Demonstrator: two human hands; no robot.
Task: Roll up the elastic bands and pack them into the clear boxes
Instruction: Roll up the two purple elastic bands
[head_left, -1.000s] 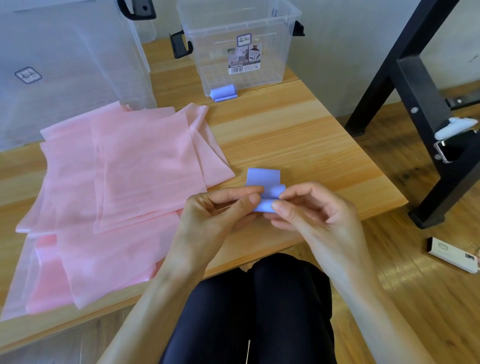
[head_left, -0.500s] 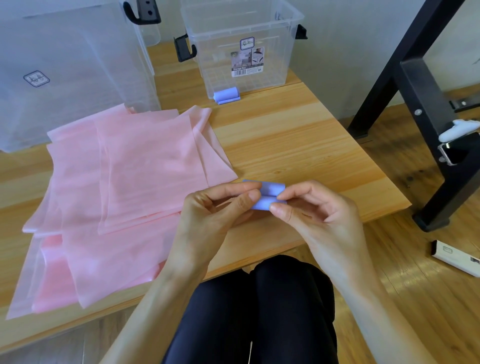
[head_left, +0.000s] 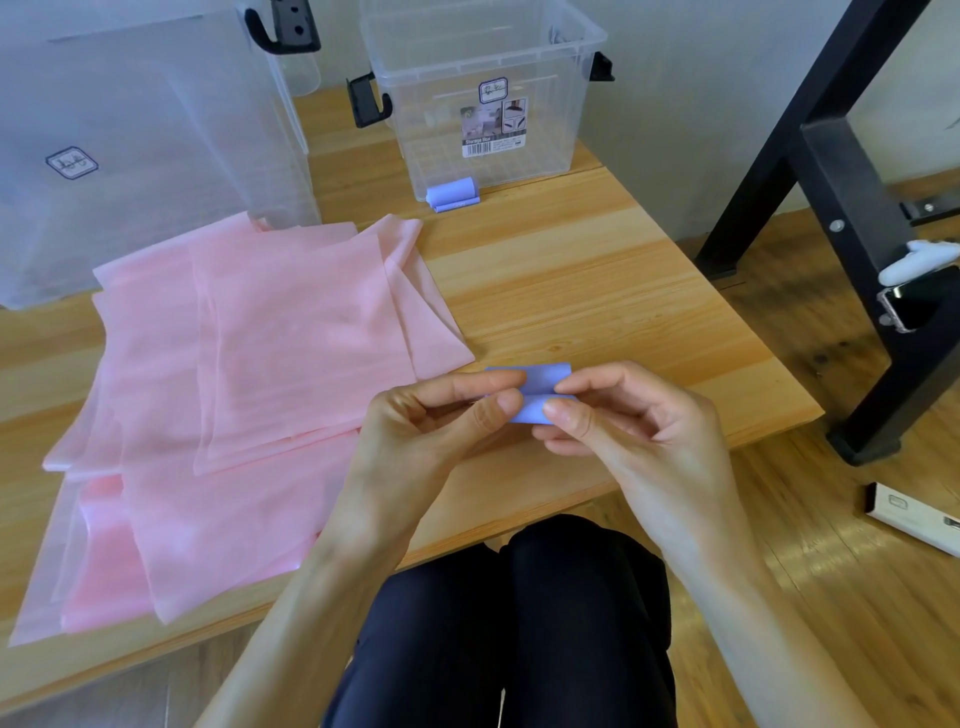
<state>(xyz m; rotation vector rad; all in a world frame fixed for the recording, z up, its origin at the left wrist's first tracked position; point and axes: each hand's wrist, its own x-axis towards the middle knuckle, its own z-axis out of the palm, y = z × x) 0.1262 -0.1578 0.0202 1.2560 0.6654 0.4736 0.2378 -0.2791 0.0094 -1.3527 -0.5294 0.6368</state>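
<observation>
Now both thumbs and forefingers pinch blue band (head_left: 540, 400), left hand (head_left: 421, 441) and right hand (head_left: 634, 431) at its ends, above wooden table (head_left: 597, 291) front edge. Loose flap seen a second ago is wound in; I judge roll nearly done, clear box (head_left: 483, 93) next.

A light wooden tabletop (head_left: 597, 291) is filling the middle of the view, its near edge running above the person's dark trousers (head_left: 509, 623). To the right, a black metal frame (head_left: 831, 171) is standing on the wooden floor (head_left: 831, 597), its foot resting just beside the tabletop's corner. A white and metal clip-like piece (head_left: 914, 280) is sitting on the frame's slanted bar. A flat white box (head_left: 914, 525) with a dark end is lying on the floor near the right edge. A pale wall (head_left: 701, 78) is showing behind.
</observation>
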